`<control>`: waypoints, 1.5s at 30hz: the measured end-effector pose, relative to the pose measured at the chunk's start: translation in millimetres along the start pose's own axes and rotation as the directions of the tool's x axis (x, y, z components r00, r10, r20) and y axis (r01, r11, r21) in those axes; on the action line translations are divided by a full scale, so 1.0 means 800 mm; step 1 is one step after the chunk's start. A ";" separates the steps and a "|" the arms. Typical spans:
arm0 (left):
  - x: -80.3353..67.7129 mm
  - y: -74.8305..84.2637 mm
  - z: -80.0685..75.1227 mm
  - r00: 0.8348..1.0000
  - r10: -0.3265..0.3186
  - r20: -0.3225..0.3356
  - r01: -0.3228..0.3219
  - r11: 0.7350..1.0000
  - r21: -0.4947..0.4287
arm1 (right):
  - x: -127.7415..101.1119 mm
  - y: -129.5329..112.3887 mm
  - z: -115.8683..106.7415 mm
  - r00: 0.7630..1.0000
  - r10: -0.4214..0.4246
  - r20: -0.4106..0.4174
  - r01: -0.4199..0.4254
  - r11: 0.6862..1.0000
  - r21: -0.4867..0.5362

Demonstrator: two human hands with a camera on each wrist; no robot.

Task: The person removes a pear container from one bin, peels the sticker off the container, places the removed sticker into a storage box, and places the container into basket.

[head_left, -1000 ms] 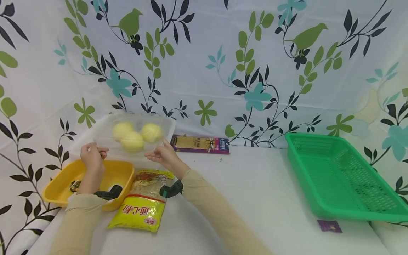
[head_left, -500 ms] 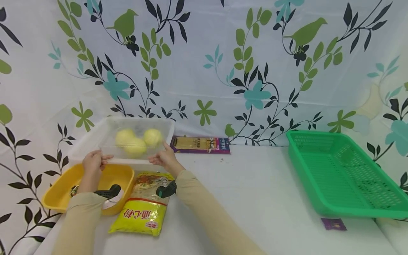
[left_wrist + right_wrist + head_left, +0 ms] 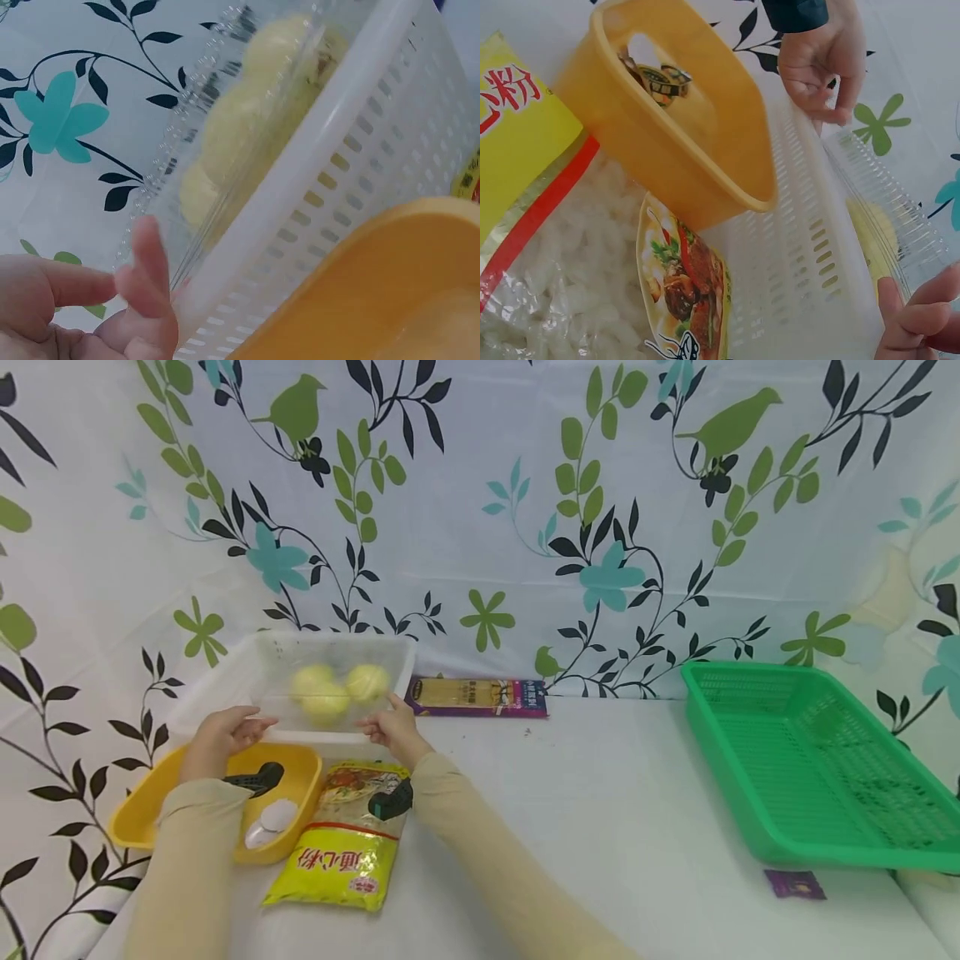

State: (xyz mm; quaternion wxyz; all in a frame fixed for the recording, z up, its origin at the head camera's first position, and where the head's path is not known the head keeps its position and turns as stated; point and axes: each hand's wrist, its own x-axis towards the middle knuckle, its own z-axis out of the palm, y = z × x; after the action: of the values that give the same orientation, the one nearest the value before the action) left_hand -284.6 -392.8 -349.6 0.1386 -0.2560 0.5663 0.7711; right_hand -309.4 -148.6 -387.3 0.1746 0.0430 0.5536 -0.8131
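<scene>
A clear plastic box (image 3: 166,180) with three pale yellow round things (image 3: 321,697) inside is set within the white slotted basket (image 3: 352,150) at the back left. My left hand (image 3: 225,739) pinches the box's near left corner with thumb and fingertips. At the near right corner, the fingertips of my right hand (image 3: 397,728) hold the same box. Both hands are over the basket's near rim. In the right wrist view, the box's ridged edge rises above the rim between the hands.
A yellow basin (image 3: 303,777) with small white items stands in front of the basket, beside a yellow pasta bag (image 3: 333,864). A flat noodle packet (image 3: 480,697) lies against the back cloth. On the right are a green basket (image 3: 810,768) and a small purple packet (image 3: 795,884).
The clear box has come down into the white basket and shifted slightly right, both hands moving with it. The other things stay in place while the head view shifts a little.
</scene>
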 end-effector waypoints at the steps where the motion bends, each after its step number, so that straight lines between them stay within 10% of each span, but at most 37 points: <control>1: -0.001 -0.001 0.004 1.000 0.004 0.005 -0.004 1.000 -0.022 | 0.000 -0.001 -0.001 1.000 -0.001 -0.002 0.001 1.000 0.005; 4: 0.001 -0.003 0.012 0.999 0.026 0.028 -0.024 0.999 -0.044 | 0.000 -0.005 -0.004 1.000 0.001 -0.003 -0.001 1.000 0.001; 10: 0.010 -0.006 0.022 0.992 0.121 0.026 -0.123 0.960 0.252 | 0.005 -0.009 -0.009 1.000 0.019 -0.015 -0.019 1.000 0.016; 17: 0.011 0.001 0.024 0.998 0.052 0.042 -0.065 0.917 0.395 | 0.011 -0.010 -0.013 1.000 0.030 0.009 -0.030 0.997 -0.065; 34: 0.015 -0.001 0.015 0.997 0.056 0.060 -0.073 0.937 0.340 | 0.000 -0.020 -0.021 0.957 0.118 0.265 -0.078 0.985 -0.156; 45: 0.018 -0.003 0.009 0.997 0.061 0.049 -0.077 0.898 0.433 | 0.003 -0.024 0.004 0.937 0.223 0.269 -0.244 0.969 0.047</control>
State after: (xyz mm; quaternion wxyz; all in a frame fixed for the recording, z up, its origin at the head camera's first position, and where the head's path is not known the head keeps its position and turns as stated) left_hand -297.0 -386.1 -357.9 0.1746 -0.1852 0.7303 0.6340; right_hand -317.5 -145.7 -369.5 0.3395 0.0075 0.4837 -0.8066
